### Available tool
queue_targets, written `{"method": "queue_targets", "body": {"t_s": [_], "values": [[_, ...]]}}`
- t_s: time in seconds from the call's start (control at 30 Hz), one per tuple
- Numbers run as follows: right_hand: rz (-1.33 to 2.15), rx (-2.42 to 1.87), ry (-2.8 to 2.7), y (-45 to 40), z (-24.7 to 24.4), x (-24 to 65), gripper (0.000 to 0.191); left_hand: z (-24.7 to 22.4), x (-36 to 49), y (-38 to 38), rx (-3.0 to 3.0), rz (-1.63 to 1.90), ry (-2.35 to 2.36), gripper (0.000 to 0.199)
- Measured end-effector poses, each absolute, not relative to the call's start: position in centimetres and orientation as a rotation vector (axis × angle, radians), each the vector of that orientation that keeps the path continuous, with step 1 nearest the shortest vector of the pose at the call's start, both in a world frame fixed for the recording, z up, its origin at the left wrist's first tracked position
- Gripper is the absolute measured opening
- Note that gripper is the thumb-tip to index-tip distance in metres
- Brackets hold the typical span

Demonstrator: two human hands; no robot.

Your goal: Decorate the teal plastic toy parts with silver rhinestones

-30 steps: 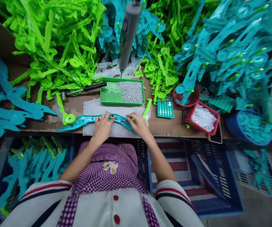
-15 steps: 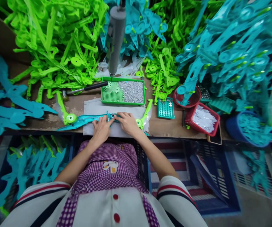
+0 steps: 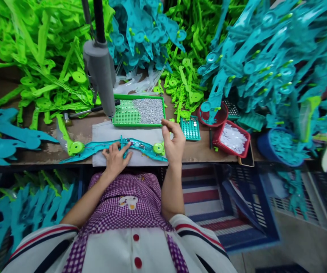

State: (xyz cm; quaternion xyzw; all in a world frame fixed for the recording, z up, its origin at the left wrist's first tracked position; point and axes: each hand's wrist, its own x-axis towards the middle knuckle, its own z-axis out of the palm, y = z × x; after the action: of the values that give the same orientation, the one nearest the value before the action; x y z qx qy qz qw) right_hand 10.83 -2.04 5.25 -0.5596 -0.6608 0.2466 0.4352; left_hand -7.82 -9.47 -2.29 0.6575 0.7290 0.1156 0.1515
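Observation:
A long turquoise plastic part [image 3: 147,149] with an open inner side and small dark pieces inside lies across a grey-white cloth [image 3: 100,132]. A lime-green disc-shaped joint [image 3: 75,148] sits near its left end, with a green arm partly in clear plastic. My left hand [image 3: 115,157] rests on the part's middle, fingers spread, index fingertip near a small red spot. Raised over the part's right end is my right hand [image 3: 175,142], fingers curved, thumb and index a little apart. It is near the corner of a green tray [image 3: 139,124] with many small metal screws [image 3: 149,110].
A grey electric screwdriver [image 3: 99,76] hangs over the tray's left side. A hammer [image 3: 80,113] lies behind it. Heaps of lime-green parts [image 3: 44,49] and turquoise parts [image 3: 265,68] line the back. A red basket [image 3: 238,153] of white pieces stands right, beside a blue bucket [image 3: 268,151].
My right hand has lifted off the part's middle and moved right and up towards the tray. My left hand stays on the part. The whole view has shifted, putting the screwdriver farther left.

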Motion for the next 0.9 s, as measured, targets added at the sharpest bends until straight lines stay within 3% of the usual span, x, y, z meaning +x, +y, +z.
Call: {"method": "queue_targets", "body": {"t_s": [0.17,0.43,0.57,0.73,0.9], "values": [[0.590,-1.348,-1.626,-1.0,6.3,8.8,0.035,-3.1,-7.5,-9.5,1.885,0.355,2.164,0.038],[0.572,-1.437,-2.236,-5.7,-0.8,9.4,0.028,-3.6,-7.4,-9.7,1.930,0.418,2.159,0.036],[0.520,-1.373,-2.277,-6.1,-1.2,9.7,0.029,-3.8,-7.4,-9.8,1.955,0.437,2.158,0.036],[0.372,-1.378,-1.866,0.4,1.4,13.0,0.032,-4.0,-7.2,-9.7,1.970,0.484,2.180,0.034],[0.496,-1.481,-1.873,9.7,2.2,15.0,0.030,-4.2,-7.0,-9.7,2.000,0.512,2.197,0.034]]}}
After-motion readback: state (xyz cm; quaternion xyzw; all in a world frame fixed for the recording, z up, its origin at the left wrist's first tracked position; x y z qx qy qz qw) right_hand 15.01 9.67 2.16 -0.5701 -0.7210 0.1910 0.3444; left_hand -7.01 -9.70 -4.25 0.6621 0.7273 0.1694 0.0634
